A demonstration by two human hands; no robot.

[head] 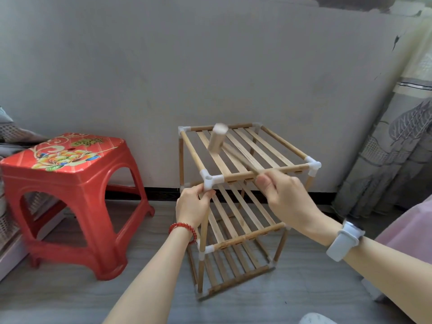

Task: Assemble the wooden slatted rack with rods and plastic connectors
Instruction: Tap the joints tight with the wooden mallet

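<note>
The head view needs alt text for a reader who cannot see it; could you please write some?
A person's right hand swings a blurred wooden mallet over the top shelf of a three-tier slatted rack, while the left hand grips its near-left upright under a white connector. A red stool stands to the left.

Red bead bracelet (pixel 183 228) on left wrist, white watch (pixel 345 239) on right.
</note>
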